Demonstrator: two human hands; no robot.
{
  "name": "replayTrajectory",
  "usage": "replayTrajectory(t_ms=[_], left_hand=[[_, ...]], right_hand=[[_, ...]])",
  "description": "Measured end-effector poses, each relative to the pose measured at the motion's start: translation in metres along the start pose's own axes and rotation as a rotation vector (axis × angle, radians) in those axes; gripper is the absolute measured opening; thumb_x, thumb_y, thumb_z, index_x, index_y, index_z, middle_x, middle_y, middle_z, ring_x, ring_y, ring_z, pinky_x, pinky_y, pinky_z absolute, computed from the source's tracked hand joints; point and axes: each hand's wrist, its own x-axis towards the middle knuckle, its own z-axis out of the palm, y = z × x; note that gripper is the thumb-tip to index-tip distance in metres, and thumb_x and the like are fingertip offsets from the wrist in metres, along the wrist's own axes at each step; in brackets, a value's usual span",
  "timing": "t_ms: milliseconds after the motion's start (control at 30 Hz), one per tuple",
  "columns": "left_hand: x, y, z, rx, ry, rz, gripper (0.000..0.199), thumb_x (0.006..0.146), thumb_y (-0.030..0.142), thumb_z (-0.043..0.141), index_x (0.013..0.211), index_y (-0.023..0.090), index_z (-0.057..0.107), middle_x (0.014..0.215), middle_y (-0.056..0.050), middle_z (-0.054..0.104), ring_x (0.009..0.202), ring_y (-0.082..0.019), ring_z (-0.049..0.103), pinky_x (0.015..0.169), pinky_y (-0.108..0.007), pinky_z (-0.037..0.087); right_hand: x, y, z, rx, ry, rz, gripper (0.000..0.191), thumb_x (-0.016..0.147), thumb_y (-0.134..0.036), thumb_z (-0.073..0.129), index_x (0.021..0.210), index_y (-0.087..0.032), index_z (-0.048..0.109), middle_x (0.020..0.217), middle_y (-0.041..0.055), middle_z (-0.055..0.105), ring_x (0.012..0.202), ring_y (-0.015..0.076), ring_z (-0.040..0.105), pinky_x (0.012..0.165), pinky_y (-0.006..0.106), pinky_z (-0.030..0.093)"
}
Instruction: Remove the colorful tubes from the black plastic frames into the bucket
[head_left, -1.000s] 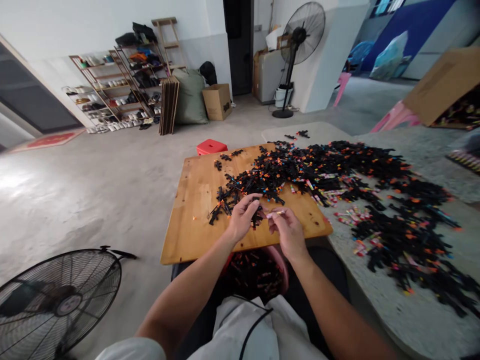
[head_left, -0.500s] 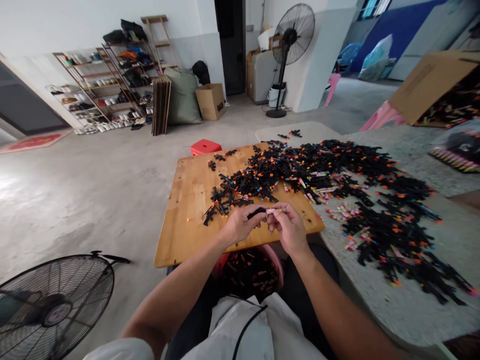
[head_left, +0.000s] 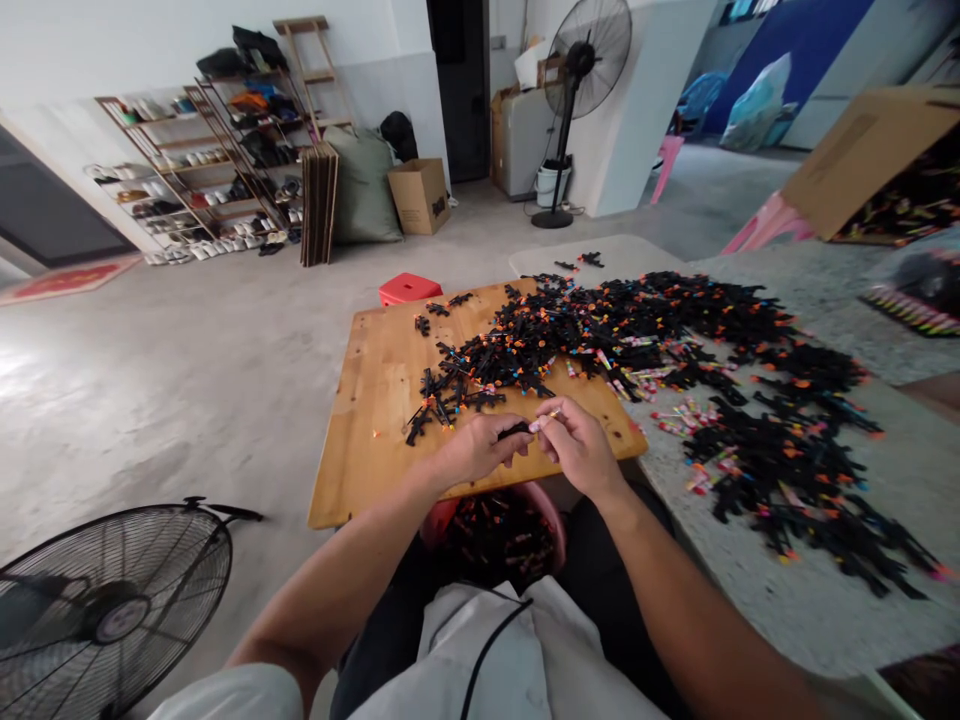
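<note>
Over the near edge of the wooden board (head_left: 360, 420), my left hand (head_left: 480, 448) grips a black toy gun (head_left: 514, 430). Close on its right, my right hand (head_left: 576, 445) pinches a small pink-and-white tube (head_left: 537, 426) at the gun's end. Whether the two parts are joined is too small to tell. Beyond my hands lies a heap of black toy guns (head_left: 525, 335) with orange and blue tips. Pink printed tubes (head_left: 686, 415) lie among the guns on the right. Below the board, between my legs, a pink tub (head_left: 555, 520) holds many similar pieces.
A grey stone-like table (head_left: 787, 620) adjoins the board on the right, bearing more guns and a plastic bag (head_left: 919, 285). An open carton (head_left: 862, 160) stands behind. A red stool (head_left: 409, 288) is past the board, and a floor fan (head_left: 112, 610) is at lower left.
My hands have shifted slightly; the right fingers now sit higher around the tube, and the left hand has turned a little. The whole view has tilted slightly downward.
</note>
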Motion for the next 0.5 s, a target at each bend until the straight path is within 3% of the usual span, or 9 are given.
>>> replayTrajectory(t_ms=[100, 300, 433, 500], left_hand=[[-0.002, -0.001, 0.003, -0.04, -0.025, -0.025, 0.028, 0.101, 0.036, 0.054, 0.084, 0.017, 0.065, 0.067, 0.001, 0.065, 0.054, -0.009, 0.06, 0.055, -0.018, 0.046], [-0.013, -0.021, 0.014, 0.025, -0.016, -0.06, 0.03, 0.103, 0.041, 0.052, 0.093, 0.017, 0.068, 0.073, -0.001, 0.069, 0.059, -0.011, 0.065, 0.058, -0.019, 0.048], [-0.028, -0.044, 0.002, 0.223, -0.114, -0.047, 0.029, 0.098, 0.048, 0.06, 0.1, 0.022, 0.074, 0.084, -0.003, 0.075, 0.072, -0.015, 0.069, 0.067, -0.022, 0.05], [-0.032, -0.062, -0.015, 0.332, -0.071, -0.05, 0.029, 0.099, 0.047, 0.059, 0.107, 0.024, 0.075, 0.099, -0.005, 0.078, 0.087, -0.018, 0.072, 0.079, -0.026, 0.053]], right_hand=[[0.003, 0.002, 0.001, 0.037, -0.052, 0.05, 0.015, 0.092, -0.038, 0.06, 0.095, -0.023, 0.06, 0.057, -0.0068, 0.051, 0.048, 0.0118, 0.044, 0.045, 0.023, 0.034], [-0.006, 0.02, 0.014, 0.067, 0.003, 0.075, 0.018, 0.091, -0.04, 0.06, 0.101, -0.025, 0.059, 0.059, -0.0078, 0.048, 0.05, 0.0124, 0.042, 0.047, 0.023, 0.033], [-0.018, 0.039, 0.011, 0.003, -0.176, 0.188, 0.014, 0.091, -0.037, 0.058, 0.093, -0.023, 0.061, 0.057, -0.0083, 0.047, 0.048, 0.0116, 0.041, 0.047, 0.023, 0.033], [-0.026, 0.048, 0.005, -0.124, -0.353, 0.249, 0.014, 0.09, -0.033, 0.059, 0.093, -0.021, 0.065, 0.06, -0.0057, 0.056, 0.052, 0.0119, 0.048, 0.05, 0.022, 0.037]])
